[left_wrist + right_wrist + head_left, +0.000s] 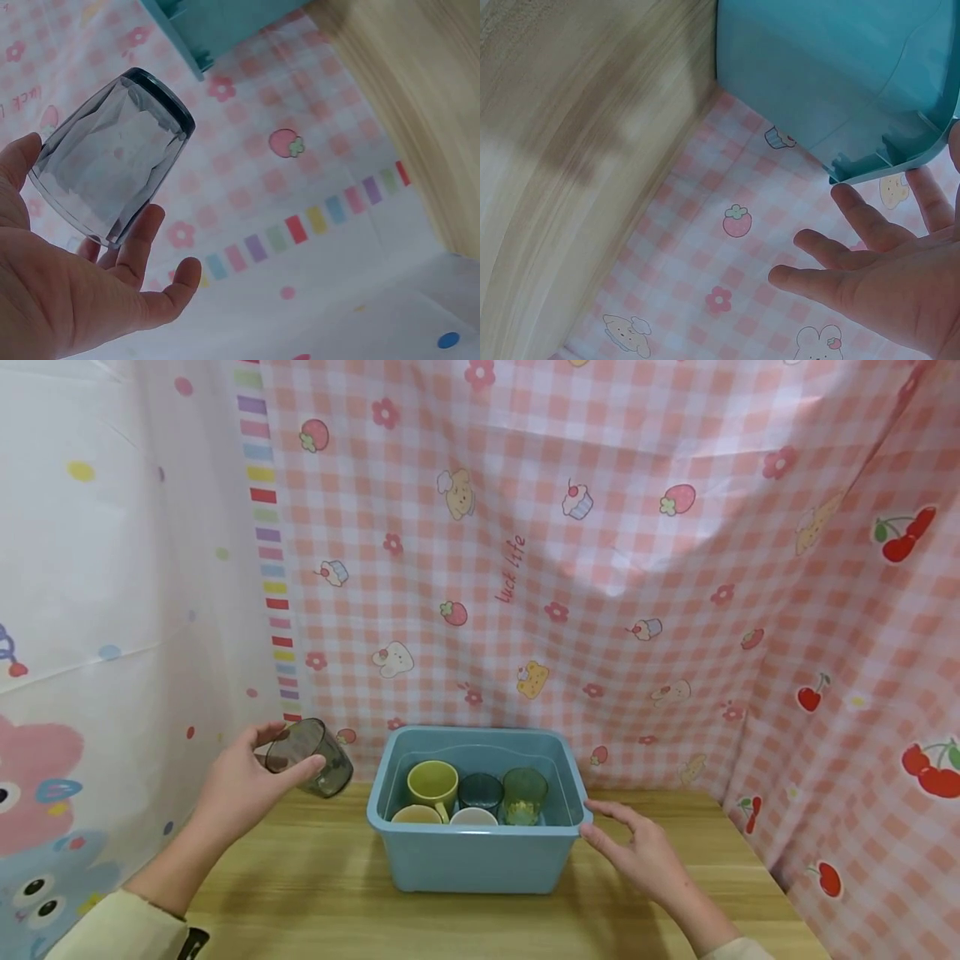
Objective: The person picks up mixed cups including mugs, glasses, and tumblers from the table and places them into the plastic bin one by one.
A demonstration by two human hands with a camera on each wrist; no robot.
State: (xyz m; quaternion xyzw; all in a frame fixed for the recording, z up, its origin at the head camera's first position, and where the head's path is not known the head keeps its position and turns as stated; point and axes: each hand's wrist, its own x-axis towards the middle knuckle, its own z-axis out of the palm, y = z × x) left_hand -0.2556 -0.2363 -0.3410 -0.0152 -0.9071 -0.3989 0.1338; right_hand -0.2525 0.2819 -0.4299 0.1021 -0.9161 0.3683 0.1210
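Note:
A grey see-through glass is tilted in my left hand, which holds it in the air left of the blue bin. Thumb and fingers grip it near the rim; the left wrist view shows the faceted sides of the glass and its thick dark base. On the table stands the blue plastic bin. My right hand has its fingertips at the bin's right rim, the other fingers spread out in the right wrist view. Inside the bin are a yellow-green mug, a dark teal glass and a green glass.
A cream cup and a white cup sit at the bin's front, partly hidden by its wall. The wooden table meets a pink checked cloth behind and a white patterned cloth on the left.

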